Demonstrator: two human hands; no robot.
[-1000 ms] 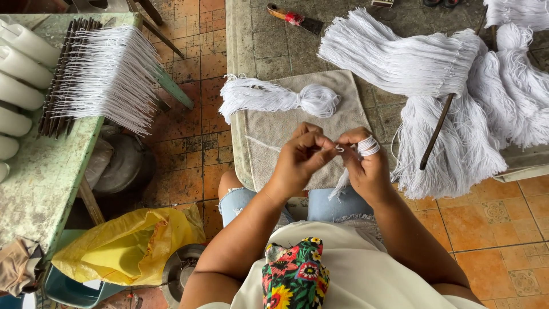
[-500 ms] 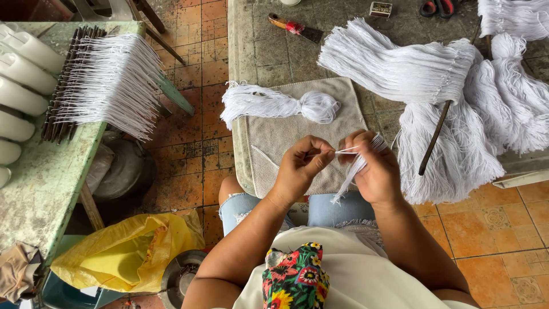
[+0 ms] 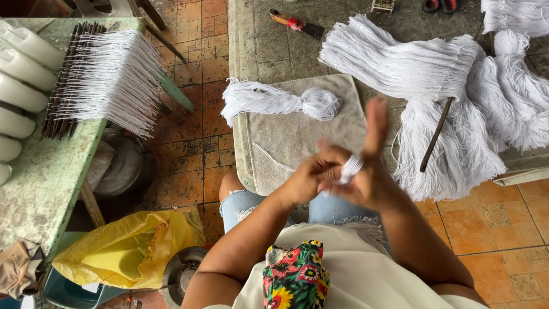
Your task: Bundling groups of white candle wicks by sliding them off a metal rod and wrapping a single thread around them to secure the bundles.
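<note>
Left hand point(image 3: 309, 180) pinching white string wound round right hand point(image 3: 372, 183) fingers, tied white bundle point(image 3: 274, 100) on grey towel point(image 3: 297, 140) at twelve o'clock, loose white yarn heap point(image 3: 446, 103) at two o'clock, yellow bag point(image 3: 126, 249) at eight o'clock

Head cam looks straight down, close over lap & bench.

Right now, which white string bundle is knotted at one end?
The small white string bundle lying on the grey towel, its right end tied in a knot. The larger bundles to its right lie spread out and unknotted.
</note>
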